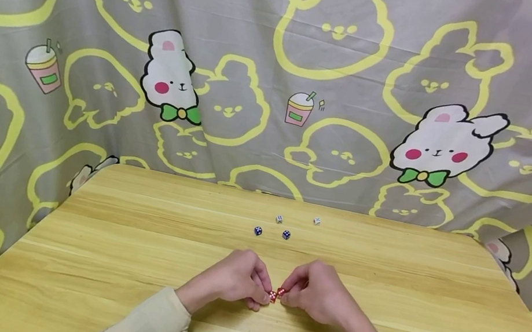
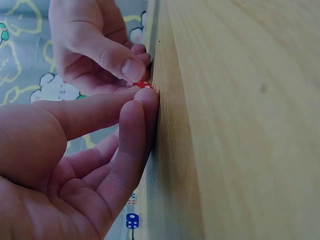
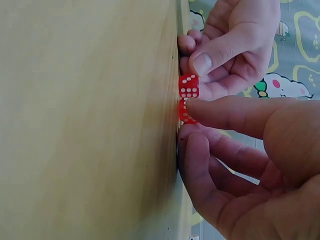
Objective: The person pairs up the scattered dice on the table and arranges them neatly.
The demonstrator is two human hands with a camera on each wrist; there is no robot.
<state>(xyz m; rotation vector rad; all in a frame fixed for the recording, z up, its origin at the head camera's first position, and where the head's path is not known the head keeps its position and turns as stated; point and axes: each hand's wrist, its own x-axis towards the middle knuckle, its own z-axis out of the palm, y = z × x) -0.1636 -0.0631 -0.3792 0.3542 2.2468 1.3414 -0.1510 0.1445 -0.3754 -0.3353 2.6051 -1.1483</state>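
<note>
Two red dice with white pips sit close together between the hands, near the middle of the wooden table. My left hand [image 1: 241, 277] pinches the left red die [image 1: 273, 296] between thumb and fingers. The right hand [image 1: 317, 292] pinches the right red die [image 1: 280, 293] in the same way. In the right wrist view the left hand's die [image 3: 189, 86] and the right hand's die [image 3: 187, 111] appear to touch. Seen from the left wrist, fingertips hide most of the red [image 2: 143, 85] die.
Beyond the hands lie two blue dice, one left [image 1: 258, 230] and one right [image 1: 286, 234]. Farther back are two white dice, one [image 1: 279, 219] nearer the middle and one [image 1: 317, 221] to the right. A patterned grey curtain [image 1: 257, 29] hangs behind the table [image 1: 129, 225].
</note>
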